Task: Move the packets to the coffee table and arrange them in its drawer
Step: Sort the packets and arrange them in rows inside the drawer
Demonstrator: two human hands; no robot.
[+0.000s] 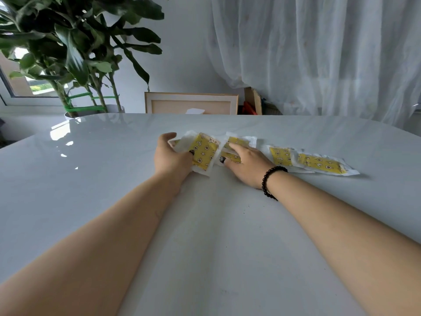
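Head view: yellow packets with white sealed edges, printed with small stars, moons and flowers, lie in a loose row on a glossy white table (91, 179). The left hand (172, 157) grips a tilted packet (204, 153), thumb over its face, fingers curled behind it. The right hand (247, 165), with a black bead bracelet (271, 179) on its wrist, presses nearly straight fingers on the middle packets (237, 142). Two more packets (314, 161) lie flat to its right.
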